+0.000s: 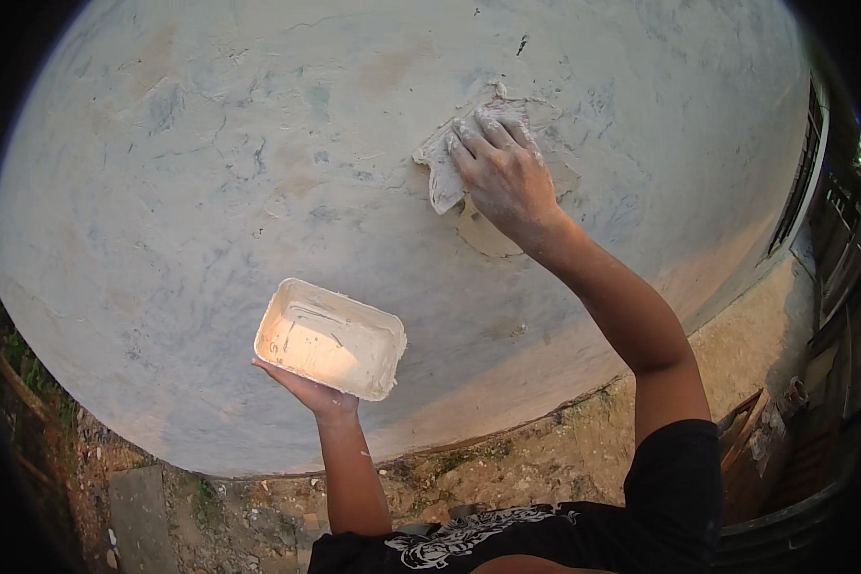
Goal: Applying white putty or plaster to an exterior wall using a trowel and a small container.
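Note:
My left hand (320, 394) supports a rectangular tub (330, 335) from below, its fingers mostly hidden under it. Cream-white putty coats the inside of the tub and crusts its rim, and the open side faces me. Up and to the right, my right hand (505, 177), whitened with putty, is closed over a flat putty-caked spreader (440, 172) and holds it against the wall (354, 220). Putty hides what the spreader is made of. Just below that hand, a patch of cream putty (483, 232) shows on the wall.
The pale wall carries streaks, cracks and rough patches. Along its foot runs bare ground (536, 459) with stones and some weeds. A grey slab (139, 517) lies at lower left. A barred window (802, 182) and stacked boards (837, 277) are at far right.

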Demonstrator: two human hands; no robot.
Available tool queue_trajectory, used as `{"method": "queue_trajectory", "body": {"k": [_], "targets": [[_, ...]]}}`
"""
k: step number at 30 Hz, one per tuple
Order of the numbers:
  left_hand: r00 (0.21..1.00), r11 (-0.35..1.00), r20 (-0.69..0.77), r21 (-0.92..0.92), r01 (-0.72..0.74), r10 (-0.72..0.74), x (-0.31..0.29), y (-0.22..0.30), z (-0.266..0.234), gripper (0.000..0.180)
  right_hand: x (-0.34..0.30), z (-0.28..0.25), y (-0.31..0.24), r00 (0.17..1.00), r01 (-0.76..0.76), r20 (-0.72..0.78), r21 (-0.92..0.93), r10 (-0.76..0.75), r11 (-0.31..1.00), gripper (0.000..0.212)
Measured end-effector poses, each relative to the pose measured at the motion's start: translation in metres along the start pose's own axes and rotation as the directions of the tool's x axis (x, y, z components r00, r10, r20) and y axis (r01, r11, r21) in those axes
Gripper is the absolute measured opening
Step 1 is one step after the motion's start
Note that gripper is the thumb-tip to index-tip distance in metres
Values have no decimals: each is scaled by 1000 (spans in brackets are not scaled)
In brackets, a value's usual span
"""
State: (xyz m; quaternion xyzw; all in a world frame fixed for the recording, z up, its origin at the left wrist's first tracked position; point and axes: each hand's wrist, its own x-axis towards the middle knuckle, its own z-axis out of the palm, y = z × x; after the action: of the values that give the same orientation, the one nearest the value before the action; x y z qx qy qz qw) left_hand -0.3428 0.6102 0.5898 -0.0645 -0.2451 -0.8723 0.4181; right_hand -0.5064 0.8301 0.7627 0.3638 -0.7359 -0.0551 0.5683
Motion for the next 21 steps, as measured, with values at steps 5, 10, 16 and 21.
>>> {"method": "queue_trajectory", "body": {"k": [5,10,16,21], "targets": [[999,1000,-33,20,15,-14,-2,-5,-6,81,-33,15,-21,994,-58,85,-74,65,996,27],[1000,1000,-12,1,28,-28,-2,2,-17,80,-89,18,-29,990,-101,108,71,93,992,15],[1000,999,-12,32,25,-25,-6,11,-16,80,-90,-2,-18,963,-267,24,270,270,925,37],[999,998,-24,52,28,-27,-12,11,-8,80,-90,38,-33,952,-241,-120,278,282,930,46]]}}
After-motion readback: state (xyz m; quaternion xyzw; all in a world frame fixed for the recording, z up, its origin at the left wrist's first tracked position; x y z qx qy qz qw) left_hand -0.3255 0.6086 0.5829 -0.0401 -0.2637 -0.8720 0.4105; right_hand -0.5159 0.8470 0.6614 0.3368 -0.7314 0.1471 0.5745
